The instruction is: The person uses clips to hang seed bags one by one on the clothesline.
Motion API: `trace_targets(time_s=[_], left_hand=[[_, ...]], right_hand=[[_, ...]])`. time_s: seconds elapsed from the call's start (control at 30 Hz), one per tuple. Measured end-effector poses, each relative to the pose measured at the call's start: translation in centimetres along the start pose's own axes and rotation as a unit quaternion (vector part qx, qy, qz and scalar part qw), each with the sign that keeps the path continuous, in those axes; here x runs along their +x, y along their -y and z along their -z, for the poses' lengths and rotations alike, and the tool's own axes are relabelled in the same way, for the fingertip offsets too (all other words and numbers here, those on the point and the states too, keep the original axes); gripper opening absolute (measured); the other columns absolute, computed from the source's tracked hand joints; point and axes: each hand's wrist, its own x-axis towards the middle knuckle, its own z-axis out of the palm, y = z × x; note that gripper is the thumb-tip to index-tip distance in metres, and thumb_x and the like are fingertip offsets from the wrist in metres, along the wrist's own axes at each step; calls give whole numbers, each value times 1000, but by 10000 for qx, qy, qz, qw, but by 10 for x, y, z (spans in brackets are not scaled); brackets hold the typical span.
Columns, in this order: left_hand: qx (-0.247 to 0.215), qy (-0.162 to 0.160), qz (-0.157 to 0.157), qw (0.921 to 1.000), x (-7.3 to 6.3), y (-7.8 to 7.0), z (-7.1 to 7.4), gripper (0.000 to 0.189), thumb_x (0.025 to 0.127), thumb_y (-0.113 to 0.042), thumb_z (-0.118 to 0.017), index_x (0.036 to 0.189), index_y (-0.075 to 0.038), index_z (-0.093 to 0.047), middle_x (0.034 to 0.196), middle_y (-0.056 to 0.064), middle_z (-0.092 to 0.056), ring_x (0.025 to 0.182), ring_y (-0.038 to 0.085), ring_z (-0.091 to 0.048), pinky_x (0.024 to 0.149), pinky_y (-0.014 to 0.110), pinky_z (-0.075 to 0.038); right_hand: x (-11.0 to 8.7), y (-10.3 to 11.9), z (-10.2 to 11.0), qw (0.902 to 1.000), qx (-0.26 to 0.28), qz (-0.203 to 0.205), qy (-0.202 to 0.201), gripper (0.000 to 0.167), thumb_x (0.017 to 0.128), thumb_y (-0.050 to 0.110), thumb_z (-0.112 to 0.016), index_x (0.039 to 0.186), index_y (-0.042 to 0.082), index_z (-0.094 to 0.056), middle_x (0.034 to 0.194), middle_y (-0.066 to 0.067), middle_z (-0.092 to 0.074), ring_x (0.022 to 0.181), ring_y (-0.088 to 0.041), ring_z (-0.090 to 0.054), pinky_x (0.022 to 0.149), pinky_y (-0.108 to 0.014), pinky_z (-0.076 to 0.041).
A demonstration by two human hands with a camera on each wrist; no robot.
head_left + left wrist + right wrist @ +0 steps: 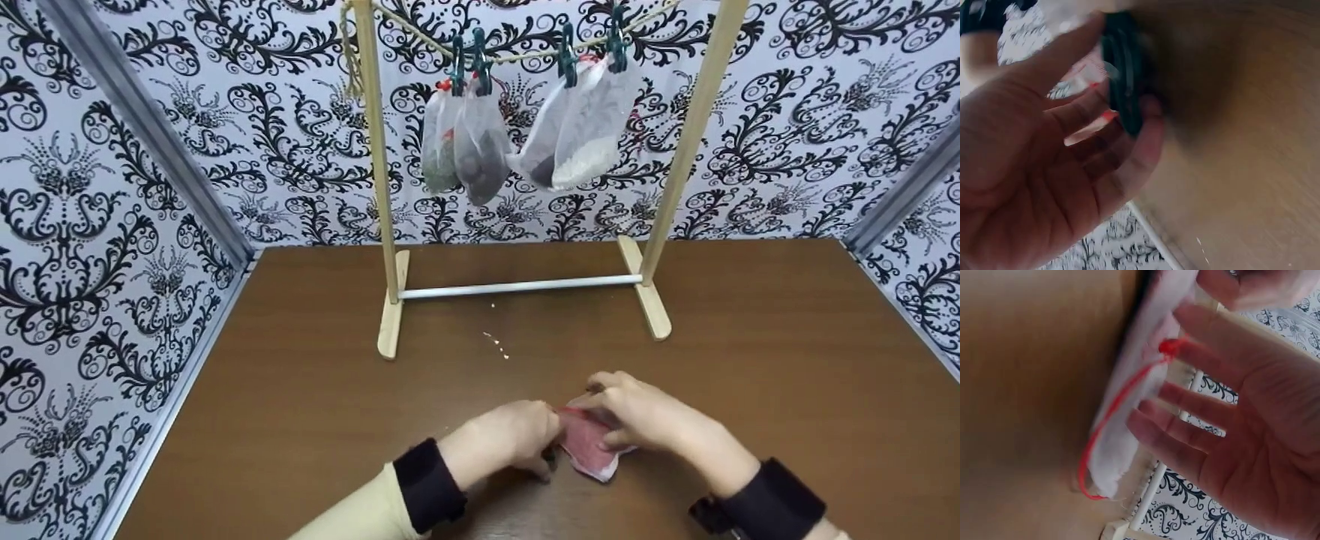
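A small sheer drawstring bag (589, 442) with pink contents lies on the table between my two hands. Its red cord (1103, 422) loops out beyond the knot in the right wrist view. My left hand (517, 431) is at the bag's left edge and pinches a dark green clothespin (1123, 67) between thumb and fingertip. The other left fingers curl behind the clothespin, close to the red cord. From the right, my right hand (645, 409) reaches over the bag with thumb and fingers spread, fingertips at its side and near the knot.
Behind the hands stands a wooden frame (682, 150) with a white crossbar (517, 287) low down. Several sheer bags (480, 154) hang from its rope by green clothespins (568, 56). White crumbs (496, 343) lie on the brown table (300, 375). Patterned walls enclose the table.
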Motion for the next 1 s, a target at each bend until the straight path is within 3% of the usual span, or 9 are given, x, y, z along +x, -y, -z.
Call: trace_targets(time_s=[0.13,0.23,0.43,0.5,0.6,0.73,0.83,0.9,1.0], left_hand=[[-903,-43,465,9948,2,22,2,31,67,-30,-92,73,-14,-66,72,-5,-68,66,9,-62,61,22,-53],[-1580,-455,783,9833,5,40,4,27,67,-23,-92,77,-15,-68,75,-4,-68,69,11,-62,62,24,-51],[-2326,-1976,1140,9454,6,59,-4,29,81,-21,-83,99,-12,-62,91,6,-72,83,24,-70,70,34,-56],[-2501,-2330,1128,9330,7,61,-10,31,84,-16,-80,106,-11,-59,97,10,-73,88,28,-71,73,37,-57],[-2779,-2615,1063,9182,9,62,-17,33,86,-10,-76,111,-9,-56,100,14,-72,91,28,-71,76,38,-57],[-2893,-2919,1009,9061,9,66,-19,28,85,-10,-76,108,-9,-60,97,11,-74,88,24,-71,74,34,-57],[-3043,-3058,915,8975,11,66,-18,20,85,-9,-77,102,-9,-66,92,7,-75,82,19,-71,71,27,-55],[-3118,-3085,888,8943,12,64,-17,16,85,-10,-77,98,-10,-69,89,4,-76,79,16,-71,69,23,-54],[-2886,-3178,971,8980,14,58,-15,13,84,-14,-79,95,-14,-71,86,-1,-76,76,10,-70,66,22,-54]], right_hand=[[6,5,-10,9986,-140,-318,-399,53,72,18,-86,123,21,-71,118,-15,-63,103,-33,-61,84,-50,-55],[14,6,-17,9956,-246,-573,-695,51,74,23,-85,123,19,-70,123,-18,-62,109,-36,-61,85,-52,-55],[33,10,-30,9890,-278,-880,-1154,50,75,26,-85,122,16,-71,128,-19,-63,117,-36,-60,92,-50,-55],[37,13,-33,9878,-193,-984,-1195,49,76,24,-85,122,15,-71,129,-20,-63,118,-37,-59,94,-51,-54],[37,17,-34,9867,87,-1135,-1160,48,79,21,-84,124,14,-70,134,-24,-60,123,-42,-56,98,-55,-51],[34,18,-30,9849,762,-1160,-1033,48,86,21,-78,130,8,-65,141,-30,-54,129,-47,-52,104,-59,-46],[31,17,-25,9790,1231,-1183,-1114,47,91,24,-73,131,3,-62,140,-29,-55,128,-45,-55,105,-58,-46],[30,18,-22,9734,1410,-1225,-1327,44,93,27,-71,128,1,-64,131,-23,-63,122,-37,-62,101,-53,-50],[32,20,-18,9613,1581,-1458,-1724,36,93,33,-70,116,5,-70,107,-9,-73,97,-21,-69,86,-38,-57]])
